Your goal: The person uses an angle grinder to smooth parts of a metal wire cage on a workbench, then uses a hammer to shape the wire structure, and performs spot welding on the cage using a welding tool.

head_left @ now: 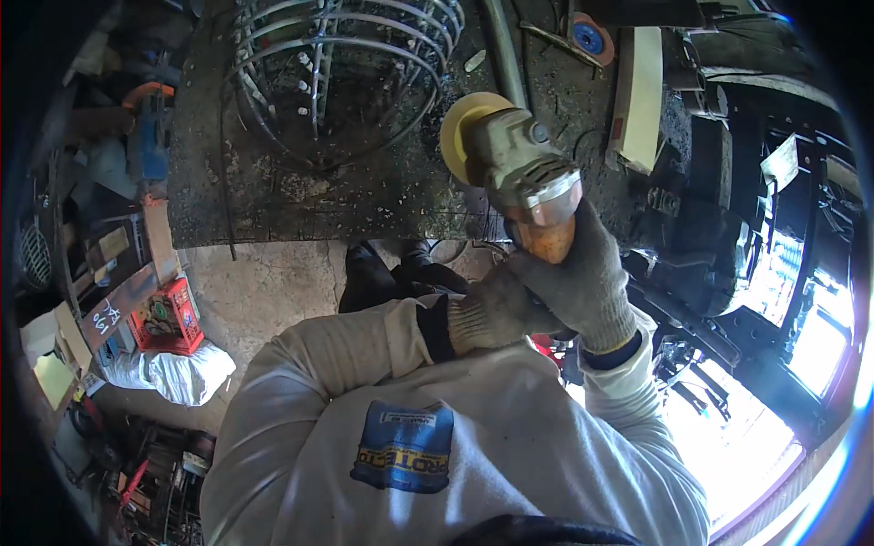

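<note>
An angle grinder (537,182) with a metal gear head and an orange body is tilted up in front of me, to the right of centre. Its yellow disc (464,136) faces left, close over the workbench. Wrapped round the orange body is my gloved right hand (590,282). My gloved left hand (501,309) is closed at the grinder's rear end, pressed against the right hand, which partly covers its fingers. On the workbench (364,205), to the left of the grinder, stands a rounded cage of welded metal bars (332,77).
A metal pipe (503,50) lies behind the grinder. Farther right are a loose disc with a blue centre (588,38) and a pale beam (639,100). On the floor at left stand a red crate (168,317) and a white sack (187,371). Dark machinery fills the right.
</note>
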`<state>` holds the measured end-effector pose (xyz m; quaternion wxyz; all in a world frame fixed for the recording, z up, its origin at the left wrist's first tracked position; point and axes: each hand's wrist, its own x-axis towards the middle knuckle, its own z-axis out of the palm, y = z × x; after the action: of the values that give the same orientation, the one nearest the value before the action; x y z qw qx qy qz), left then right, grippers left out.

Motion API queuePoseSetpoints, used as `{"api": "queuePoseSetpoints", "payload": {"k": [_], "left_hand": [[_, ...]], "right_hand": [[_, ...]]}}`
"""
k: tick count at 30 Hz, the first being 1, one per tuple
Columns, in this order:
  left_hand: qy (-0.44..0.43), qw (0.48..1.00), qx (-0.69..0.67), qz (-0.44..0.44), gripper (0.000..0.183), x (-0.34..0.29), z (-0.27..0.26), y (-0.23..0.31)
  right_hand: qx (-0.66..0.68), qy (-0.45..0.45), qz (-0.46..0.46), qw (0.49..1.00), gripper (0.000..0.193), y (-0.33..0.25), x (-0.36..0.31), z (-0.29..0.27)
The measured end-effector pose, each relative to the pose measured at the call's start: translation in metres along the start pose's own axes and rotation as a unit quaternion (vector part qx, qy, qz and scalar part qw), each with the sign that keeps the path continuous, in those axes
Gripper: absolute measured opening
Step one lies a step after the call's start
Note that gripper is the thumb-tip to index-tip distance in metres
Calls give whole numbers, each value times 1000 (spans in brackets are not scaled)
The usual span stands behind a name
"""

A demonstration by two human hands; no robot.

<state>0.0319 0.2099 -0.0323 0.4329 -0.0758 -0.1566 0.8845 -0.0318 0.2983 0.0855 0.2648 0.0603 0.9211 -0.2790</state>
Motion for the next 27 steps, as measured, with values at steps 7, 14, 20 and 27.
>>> {"api": "queuePoseSetpoints", "payload": {"k": [7, 14, 20, 27], "left_hand": [[102, 733, 671, 53, 87, 12, 7, -2], [219, 449, 859, 113, 80, 17, 58, -8], [125, 698, 704, 32, 73, 16, 27, 16], [338, 504, 790, 93, 54, 26, 34, 4]], "right_hand": [[60, 152, -73, 984, 75, 39, -18, 1], [494, 70, -128, 857, 63, 100, 2, -7], [793, -62, -190, 575, 62, 114, 33, 4], [642, 31, -75, 762, 73, 109, 64, 10]]}}
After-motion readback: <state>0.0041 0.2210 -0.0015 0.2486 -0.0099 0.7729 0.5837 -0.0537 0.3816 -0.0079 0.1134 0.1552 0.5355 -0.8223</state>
